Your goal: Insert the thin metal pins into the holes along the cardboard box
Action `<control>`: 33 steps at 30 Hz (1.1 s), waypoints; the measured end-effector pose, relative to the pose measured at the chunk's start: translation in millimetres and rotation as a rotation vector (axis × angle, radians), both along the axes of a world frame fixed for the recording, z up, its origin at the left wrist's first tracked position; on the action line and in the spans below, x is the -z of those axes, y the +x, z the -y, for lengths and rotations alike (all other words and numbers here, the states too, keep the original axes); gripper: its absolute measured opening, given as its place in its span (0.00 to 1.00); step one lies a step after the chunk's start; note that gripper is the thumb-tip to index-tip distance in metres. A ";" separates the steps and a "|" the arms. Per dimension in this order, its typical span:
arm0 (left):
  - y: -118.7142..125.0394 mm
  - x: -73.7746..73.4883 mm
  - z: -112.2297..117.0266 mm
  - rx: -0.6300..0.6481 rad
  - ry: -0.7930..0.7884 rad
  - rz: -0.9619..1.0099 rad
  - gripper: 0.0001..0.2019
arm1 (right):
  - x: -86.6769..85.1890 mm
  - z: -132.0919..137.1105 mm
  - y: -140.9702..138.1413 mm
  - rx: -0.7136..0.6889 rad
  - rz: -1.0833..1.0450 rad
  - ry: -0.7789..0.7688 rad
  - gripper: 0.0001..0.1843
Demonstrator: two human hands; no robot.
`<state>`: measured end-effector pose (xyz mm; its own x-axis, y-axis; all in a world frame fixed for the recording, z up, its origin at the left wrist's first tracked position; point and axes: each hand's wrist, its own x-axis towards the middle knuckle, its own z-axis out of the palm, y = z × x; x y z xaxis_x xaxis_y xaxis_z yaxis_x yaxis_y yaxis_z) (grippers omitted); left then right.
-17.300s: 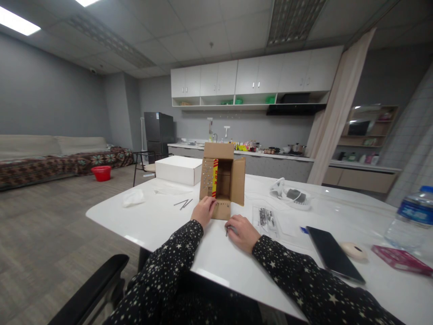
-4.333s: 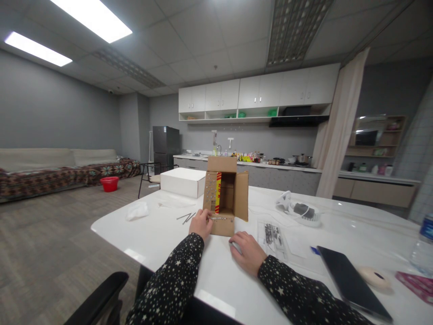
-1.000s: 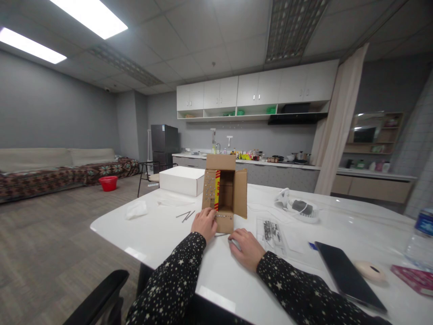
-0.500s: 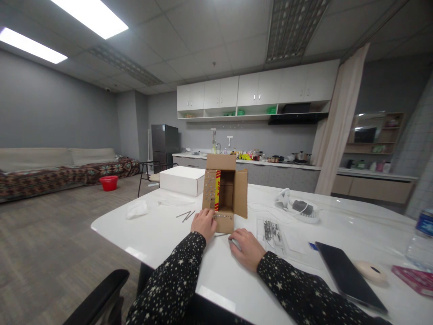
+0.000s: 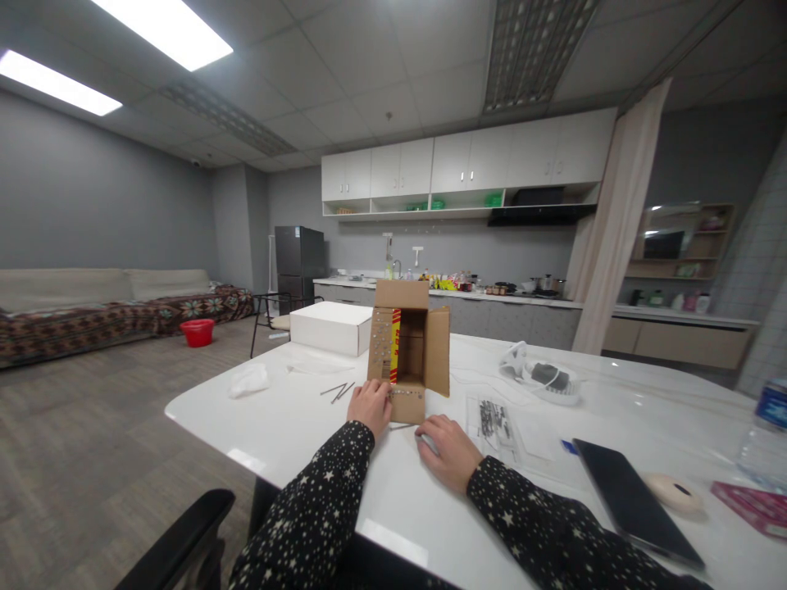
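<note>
A brown cardboard box (image 5: pixel 413 338) stands on the white table with its opening toward me and its flaps spread. Small shiny studs dot the left flap (image 5: pixel 382 336) and the lower flap (image 5: pixel 407 407); a red and yellow label runs beside the opening. My left hand (image 5: pixel 370 406) is closed on the box's lower left corner, fingers curled over the flap edge. To the right, my right hand (image 5: pixel 451 452) lies on the tabletop, curled round a smooth grey object (image 5: pixel 429 443), mostly hidden under the palm. Between my hands lies a thin rod (image 5: pixel 402 426).
Several thin metal rods (image 5: pixel 338 391) and a white box (image 5: pixel 332 328) are at left. A clear case of small metal parts (image 5: pixel 493 420) sits right of my right hand. Farther right are a white corded device (image 5: pixel 550 381), black tablet (image 5: pixel 636 500) and water bottle (image 5: pixel 766 442).
</note>
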<state>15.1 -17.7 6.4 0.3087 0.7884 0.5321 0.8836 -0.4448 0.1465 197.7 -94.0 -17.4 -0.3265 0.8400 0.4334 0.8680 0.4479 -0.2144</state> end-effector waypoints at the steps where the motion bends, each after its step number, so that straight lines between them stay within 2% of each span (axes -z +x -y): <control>1: -0.3 0.3 -0.6 0.007 -0.010 -0.010 0.10 | 0.4 -0.3 0.1 0.000 -0.001 0.001 0.09; 17: 0.5 1.5 -2.7 0.039 0.015 0.008 0.13 | -1.8 0.4 -0.3 -0.002 0.007 0.000 0.09; 33: -2.0 2.7 -3.5 -0.065 0.004 -0.020 0.07 | -3.5 2.3 -1.0 -0.004 -0.017 -0.015 0.09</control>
<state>13.1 -14.3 3.6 0.2677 0.8049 0.5296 0.9132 -0.3872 0.1269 196.6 -96.3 -13.9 -0.3229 0.8448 0.4267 0.8622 0.4485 -0.2356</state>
